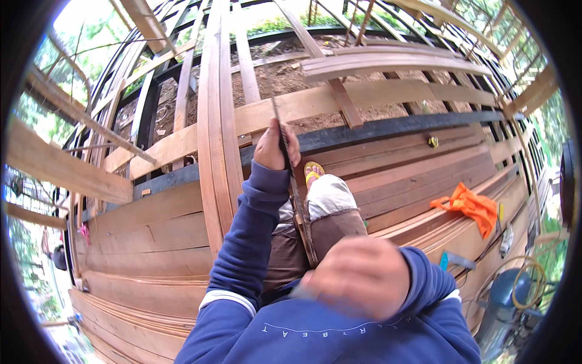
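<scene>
My left hand point(276, 145) is closed around the upper part of a long, thin, dark blade point(297, 203), which looks like a hand saw seen nearly edge-on. The blade slants from beyond that hand down to my lap, its lower end between my knees. Close to this lower end, my right hand point(364, 276) is curled and smeared by motion. Something small and greyish shows at its fingertips, too blurred to name. Whether the right hand touches the blade, I cannot tell. My foot in a yellow sandal point(313, 170) rests on the reddish planks point(418, 176).
Long planks point(217, 121) cross the dark frame over bare soil; more boards point(394, 64) lie at the far right. To my right are an orange cloth point(470, 209), a yellow tape measure point(433, 142), a turquoise-handled tool point(456, 261) and a blue tank point(511, 290) with a coiled hose.
</scene>
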Demonstrator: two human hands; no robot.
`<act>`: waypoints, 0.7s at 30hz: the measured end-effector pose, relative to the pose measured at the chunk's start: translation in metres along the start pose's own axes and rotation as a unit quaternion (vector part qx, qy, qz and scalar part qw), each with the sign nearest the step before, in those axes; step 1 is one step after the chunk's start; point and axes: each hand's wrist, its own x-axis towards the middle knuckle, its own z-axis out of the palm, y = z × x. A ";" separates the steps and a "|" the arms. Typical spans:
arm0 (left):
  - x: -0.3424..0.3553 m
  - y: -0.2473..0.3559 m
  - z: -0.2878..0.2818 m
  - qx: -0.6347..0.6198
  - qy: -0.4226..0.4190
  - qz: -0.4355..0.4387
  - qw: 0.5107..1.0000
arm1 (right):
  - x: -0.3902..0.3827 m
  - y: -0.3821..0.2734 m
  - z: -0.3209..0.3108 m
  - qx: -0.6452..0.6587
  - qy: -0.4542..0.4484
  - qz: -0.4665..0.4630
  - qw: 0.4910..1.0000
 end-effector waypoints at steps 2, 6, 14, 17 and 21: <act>-0.004 -0.021 -0.019 0.010 0.046 -0.007 0.999 | 0.018 -0.017 0.003 0.014 -0.020 -0.064 0.998; -0.014 -0.060 -0.041 0.007 0.081 -0.096 0.992 | 0.037 -0.020 0.000 -0.005 -0.027 -0.126 0.992; -0.015 -0.085 -0.074 -0.048 0.105 -0.151 0.982 | -0.014 0.008 -0.015 -0.024 0.030 -0.033 0.999; -0.013 -0.090 -0.075 -0.083 0.083 -0.158 0.980 | -0.054 0.047 0.005 0.084 0.090 0.248 0.961; -0.009 -0.098 -0.081 -0.121 0.030 -0.182 0.975 | -0.116 0.088 0.037 0.329 0.254 0.552 0.723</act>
